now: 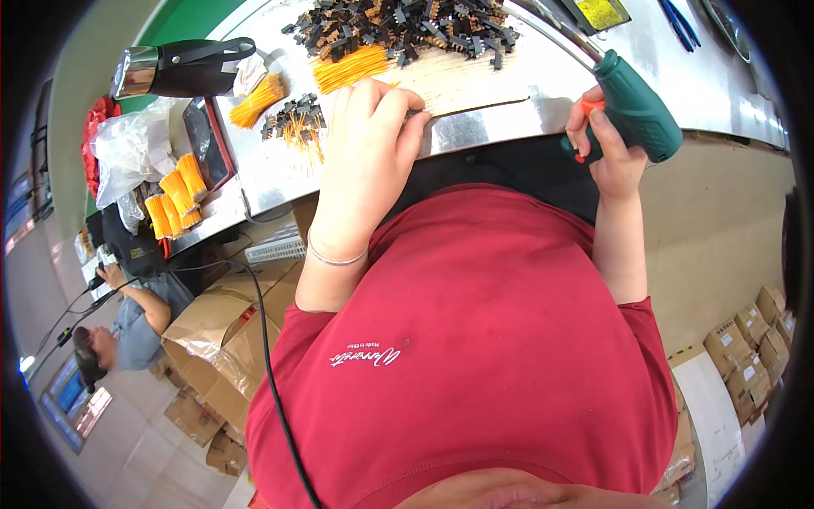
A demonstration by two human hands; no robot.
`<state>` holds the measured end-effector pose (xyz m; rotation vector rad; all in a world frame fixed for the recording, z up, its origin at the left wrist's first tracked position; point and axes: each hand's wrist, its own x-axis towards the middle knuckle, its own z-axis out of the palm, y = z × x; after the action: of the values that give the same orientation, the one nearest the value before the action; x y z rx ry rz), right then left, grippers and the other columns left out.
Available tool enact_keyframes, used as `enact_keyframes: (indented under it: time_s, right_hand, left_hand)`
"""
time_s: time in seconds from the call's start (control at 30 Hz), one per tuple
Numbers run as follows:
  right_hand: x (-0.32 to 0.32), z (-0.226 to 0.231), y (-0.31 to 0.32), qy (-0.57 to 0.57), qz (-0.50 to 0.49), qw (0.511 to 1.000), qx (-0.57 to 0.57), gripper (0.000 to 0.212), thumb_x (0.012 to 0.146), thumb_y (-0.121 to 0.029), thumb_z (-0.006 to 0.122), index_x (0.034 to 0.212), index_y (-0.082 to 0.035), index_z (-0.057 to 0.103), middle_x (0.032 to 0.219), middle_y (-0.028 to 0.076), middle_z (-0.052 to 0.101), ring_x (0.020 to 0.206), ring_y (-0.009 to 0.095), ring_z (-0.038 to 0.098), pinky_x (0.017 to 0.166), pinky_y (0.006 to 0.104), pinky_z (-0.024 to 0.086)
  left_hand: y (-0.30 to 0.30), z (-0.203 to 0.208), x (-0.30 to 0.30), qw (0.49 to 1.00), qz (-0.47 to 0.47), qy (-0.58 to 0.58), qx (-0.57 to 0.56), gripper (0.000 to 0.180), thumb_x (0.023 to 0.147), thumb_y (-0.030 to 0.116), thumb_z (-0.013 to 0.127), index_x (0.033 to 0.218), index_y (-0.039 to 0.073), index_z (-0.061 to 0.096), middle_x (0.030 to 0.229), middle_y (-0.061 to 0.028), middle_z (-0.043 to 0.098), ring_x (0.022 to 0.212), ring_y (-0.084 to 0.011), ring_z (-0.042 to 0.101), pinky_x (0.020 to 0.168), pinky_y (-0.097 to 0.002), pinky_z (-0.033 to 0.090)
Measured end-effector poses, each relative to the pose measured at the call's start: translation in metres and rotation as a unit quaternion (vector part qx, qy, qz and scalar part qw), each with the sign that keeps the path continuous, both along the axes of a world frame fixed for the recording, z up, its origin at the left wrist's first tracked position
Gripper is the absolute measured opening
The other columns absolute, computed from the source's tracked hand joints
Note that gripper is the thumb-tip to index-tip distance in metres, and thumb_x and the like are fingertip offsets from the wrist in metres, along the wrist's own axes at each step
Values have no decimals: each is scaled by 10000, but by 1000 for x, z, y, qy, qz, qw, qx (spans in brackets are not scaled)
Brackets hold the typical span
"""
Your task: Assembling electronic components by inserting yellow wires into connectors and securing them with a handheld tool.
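My right hand (612, 146) grips the green handle of a soldering gun (640, 110), its fingers wrapped by the red trigger. The gun's metal barrel, with a thin tube beside it, runs up and left over the bench. At the bench's near edge my left hand (369, 127) has its thumb and fingers pinched together; a small dark bit shows at the tips, too small to name. Beyond it lie loose yellow wires (350, 68), a pale board (479, 81) and a heap of black connectors (407, 24). Left of that hand are wired black connectors (298, 127).
A yellow wire bundle (257, 102), black tumbler (191, 69), red-edged device (209, 144) and clear plastic bag (131, 148) lie left, with more wire bundles (178, 197). Blue tweezers (678, 24) lie far right. A black cable (270, 356) hangs beside me. Another person (140, 327) is at left.
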<state>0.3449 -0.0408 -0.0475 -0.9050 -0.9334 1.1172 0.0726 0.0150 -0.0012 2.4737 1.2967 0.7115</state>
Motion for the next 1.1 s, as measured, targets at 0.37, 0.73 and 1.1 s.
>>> enact_keyframes:
  time_s: [0.37,0.73,1.1]
  right_hand:
    - [2,-3,0,-8,5,1000,3,218,900,-95,637,1072,25,578,753,145,614,512,112,481,510,259,426]
    - [2,-3,0,-4,9,1000,11,198,908,-74,628,1074,24,582,757,143,615,516,114,486,512,263,430]
    - [2,-3,-1,-11,3,1000,14,200,908,-82,634,1071,24,584,758,142,617,512,117,486,513,269,433]
  left_hand:
    - [10,1,-18,999,48,-14,16,155,790,75,725,908,26,638,885,-97,595,868,-267,561,776,-356,447]
    - [27,-6,-30,1000,13,7,-21,108,818,51,684,847,7,590,831,-95,549,827,-263,533,756,-349,439]
    - [35,-6,-29,1000,-18,15,15,98,820,50,657,845,-1,577,840,-113,539,832,-297,521,751,-378,431]
